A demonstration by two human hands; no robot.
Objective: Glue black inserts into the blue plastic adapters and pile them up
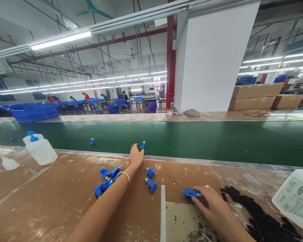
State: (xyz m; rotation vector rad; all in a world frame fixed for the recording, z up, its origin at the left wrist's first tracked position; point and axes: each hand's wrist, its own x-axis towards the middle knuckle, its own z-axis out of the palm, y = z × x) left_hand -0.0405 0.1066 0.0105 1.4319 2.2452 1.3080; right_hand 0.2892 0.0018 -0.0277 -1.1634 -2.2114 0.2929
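My left hand [136,156] reaches out over the near edge of the green conveyor belt [202,141], thumb and fingers apart. Just beyond its fingertips a small blue plastic piece with a pale tip [143,145] stands on the belt. My right hand [210,202] grips a blue plastic part [191,193] between thumb and fingers above the brown table [65,201]. Two more blue pieces [150,185] lie between my arms. Beside my left forearm is a group of several blue pieces [105,185], partly hidden by the arm.
Black small pieces [255,210] are heaped at the right, by a white jug [296,198]. A beige sheet [181,222] and a white strip [163,211] lie in front. Bottles [41,151] stand at left. Another blue piece [92,141] rides the belt; blue crates [35,113] sit beyond.
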